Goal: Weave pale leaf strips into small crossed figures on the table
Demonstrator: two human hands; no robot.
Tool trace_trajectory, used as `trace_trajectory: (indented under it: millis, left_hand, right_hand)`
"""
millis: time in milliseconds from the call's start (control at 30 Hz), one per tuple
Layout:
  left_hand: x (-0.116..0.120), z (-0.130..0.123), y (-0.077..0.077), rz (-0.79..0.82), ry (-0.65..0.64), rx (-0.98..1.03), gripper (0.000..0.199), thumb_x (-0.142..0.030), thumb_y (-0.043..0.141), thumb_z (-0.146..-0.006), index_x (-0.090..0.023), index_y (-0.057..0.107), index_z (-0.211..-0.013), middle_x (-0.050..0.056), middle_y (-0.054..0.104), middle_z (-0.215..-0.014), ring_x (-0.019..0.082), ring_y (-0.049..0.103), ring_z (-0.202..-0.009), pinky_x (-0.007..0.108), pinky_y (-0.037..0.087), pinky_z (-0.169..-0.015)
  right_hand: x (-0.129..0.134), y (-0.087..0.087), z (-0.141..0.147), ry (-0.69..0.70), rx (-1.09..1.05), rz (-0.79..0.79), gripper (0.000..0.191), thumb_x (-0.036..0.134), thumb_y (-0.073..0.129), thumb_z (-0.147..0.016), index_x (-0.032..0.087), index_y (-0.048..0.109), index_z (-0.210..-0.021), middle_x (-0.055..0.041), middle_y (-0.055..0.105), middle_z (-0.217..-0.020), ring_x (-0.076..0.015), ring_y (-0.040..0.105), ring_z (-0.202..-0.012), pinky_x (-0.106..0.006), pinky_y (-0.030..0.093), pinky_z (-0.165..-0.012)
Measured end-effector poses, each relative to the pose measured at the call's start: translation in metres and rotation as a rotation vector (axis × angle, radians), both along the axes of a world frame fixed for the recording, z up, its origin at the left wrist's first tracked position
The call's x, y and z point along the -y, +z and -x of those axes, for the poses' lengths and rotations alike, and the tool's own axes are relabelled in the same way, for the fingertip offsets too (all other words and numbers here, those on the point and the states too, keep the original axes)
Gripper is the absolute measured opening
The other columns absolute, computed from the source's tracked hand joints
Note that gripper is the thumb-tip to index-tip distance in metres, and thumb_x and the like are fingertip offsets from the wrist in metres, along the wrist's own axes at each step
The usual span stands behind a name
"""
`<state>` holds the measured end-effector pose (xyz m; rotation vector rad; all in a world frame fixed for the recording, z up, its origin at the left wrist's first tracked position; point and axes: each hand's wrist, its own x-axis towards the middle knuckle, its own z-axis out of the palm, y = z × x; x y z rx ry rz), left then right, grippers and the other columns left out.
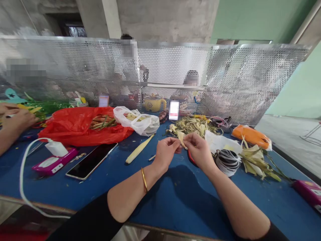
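Fingertips of both my hands pinch a small pale piece of dried husk point(181, 138) above the middle of the blue table. My left hand point(167, 150), below a gold bangle point(144, 180), is closed at its left side. From the right, my right hand point(198, 147) grips it with thumb and fingers together. Behind my hands lies a heap of dried husk strips point(198, 126). A red-handled tool point(191, 156) is partly hidden under my right hand. To the left rests a long pale husk shoot point(139, 149).
On the left are a red plastic bag point(67, 125), a white bag point(140, 122), a phone point(92, 160) and a purple power strip point(55, 162). To the right sit a wire coil point(227, 162), husks point(259, 160) and an orange packet point(252, 136). Another person's hands point(18, 120) work far left.
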<state>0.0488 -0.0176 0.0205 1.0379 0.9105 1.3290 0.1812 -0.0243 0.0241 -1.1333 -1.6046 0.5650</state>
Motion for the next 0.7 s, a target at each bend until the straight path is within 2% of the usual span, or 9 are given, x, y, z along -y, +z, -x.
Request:
trace_trajectory:
  millis: [167, 333, 500, 600, 700]
  left_hand:
    - [-0.0012, 0.0017, 0.0008, 0.086, -0.032, 0.088, 0.021, -0.031, 0.071, -0.063, -0.015, 0.06, -0.054, -0.001, 0.057, -0.052, 0.009, 0.053, -0.049, 0.022, 0.048, -0.054]
    - [-0.001, 0.0021, 0.0013, 0.145, -0.065, 0.138, 0.016, -0.028, 0.074, -0.061, -0.015, 0.064, -0.06, 0.001, 0.062, -0.058, 0.012, 0.059, -0.058, 0.022, 0.049, -0.056]
    - [0.0004, 0.0024, 0.0002, 0.002, -0.035, 0.088, 0.016, -0.03, 0.074, -0.063, -0.016, 0.067, -0.068, 0.001, 0.067, -0.064, 0.015, 0.063, -0.064, 0.024, 0.051, -0.062]
    - [-0.0005, 0.0018, -0.0005, -0.093, -0.014, -0.002, 0.018, -0.034, 0.072, -0.067, -0.016, 0.067, -0.067, 0.001, 0.066, -0.062, 0.014, 0.061, -0.061, 0.025, 0.051, -0.061]
    - [-0.0019, 0.0011, -0.0013, -0.157, 0.009, -0.064, 0.014, -0.03, 0.069, -0.07, -0.017, 0.067, -0.066, -0.001, 0.065, -0.061, 0.012, 0.059, -0.057, 0.023, 0.049, -0.06]
  right_hand:
    - [0.0054, 0.0048, 0.0023, -0.035, 0.229, -0.146, 0.008, 0.021, 0.054, -0.083, 0.022, 0.063, -0.082, -0.0013, 0.067, -0.081, -0.0176, 0.061, -0.079, -0.027, 0.045, -0.073]
    - [0.0053, 0.0047, 0.0019, -0.079, 0.24, -0.208, 0.01, 0.022, 0.055, -0.084, 0.021, 0.062, -0.076, -0.0025, 0.066, -0.08, -0.0182, 0.061, -0.079, -0.027, 0.046, -0.072]
    - [0.0045, 0.0045, 0.0022, -0.079, 0.119, -0.108, 0.009, 0.024, 0.057, -0.081, 0.019, 0.061, -0.075, -0.0019, 0.066, -0.074, -0.0172, 0.06, -0.073, -0.027, 0.045, -0.069]
    - [0.0037, 0.0032, 0.0017, -0.063, 0.014, -0.013, 0.009, 0.027, 0.059, -0.079, 0.019, 0.062, -0.076, -0.001, 0.066, -0.071, -0.016, 0.059, -0.067, -0.026, 0.044, -0.065]
    - [0.0029, 0.0029, 0.0013, -0.077, -0.066, 0.049, 0.01, 0.028, 0.061, -0.076, 0.018, 0.062, -0.072, 0.0005, 0.064, -0.065, -0.0143, 0.056, -0.06, -0.024, 0.042, -0.058]
